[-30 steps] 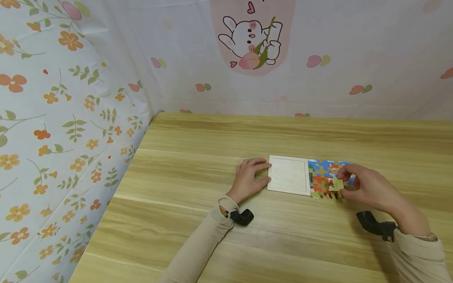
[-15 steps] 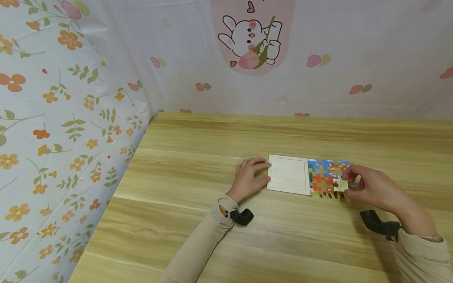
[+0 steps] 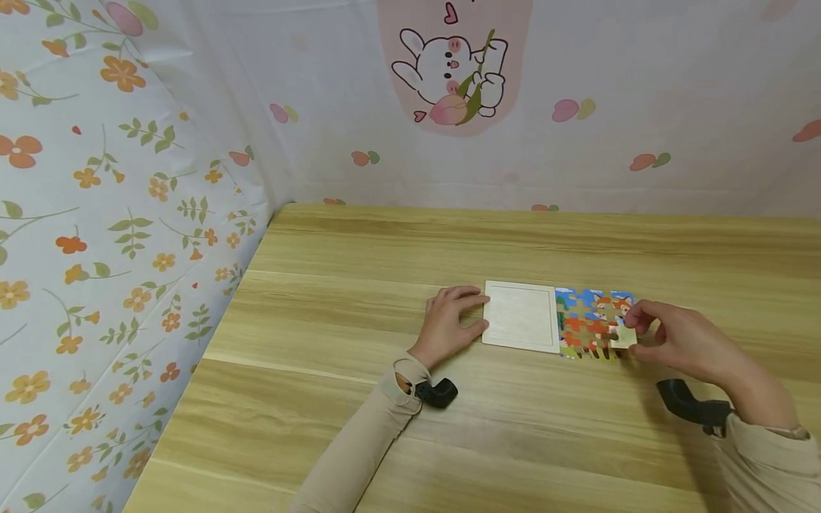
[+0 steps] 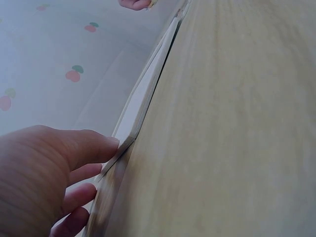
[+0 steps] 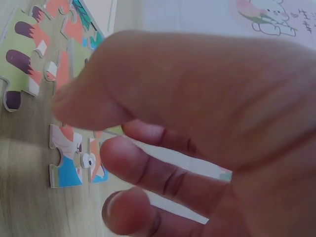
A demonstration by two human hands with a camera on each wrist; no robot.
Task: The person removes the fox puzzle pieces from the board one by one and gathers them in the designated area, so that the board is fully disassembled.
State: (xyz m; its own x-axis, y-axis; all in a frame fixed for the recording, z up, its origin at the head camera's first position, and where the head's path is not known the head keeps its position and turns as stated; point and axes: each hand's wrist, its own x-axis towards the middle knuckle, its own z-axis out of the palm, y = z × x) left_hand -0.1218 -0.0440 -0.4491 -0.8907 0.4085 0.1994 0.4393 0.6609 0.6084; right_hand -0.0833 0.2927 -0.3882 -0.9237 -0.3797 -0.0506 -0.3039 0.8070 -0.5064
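A square wooden puzzle tray with a raised rim lies flat on the table. My left hand touches the tray's left edge with thumb and fingertips, the fingers spread. In the left wrist view the thumb rests at the tray's corner. Against the tray's right side lie colourful jigsaw pieces with a fox picture, gaps showing between some of them. Over their right part, my right hand pinches a jigsaw piece, its pale plain side up. The right wrist view shows the thumb covering much of that spot.
The wood-grain table stretches around the puzzle. A white curtain with a rabbit print hangs behind it, and a flowered cloth hangs on the left. Black wrist cameras sit on both forearms.
My right hand has shifted slightly to the right with the pinched jigsaw piece, uncovering more of the fox picture. The left hand stays at the tray's edge.
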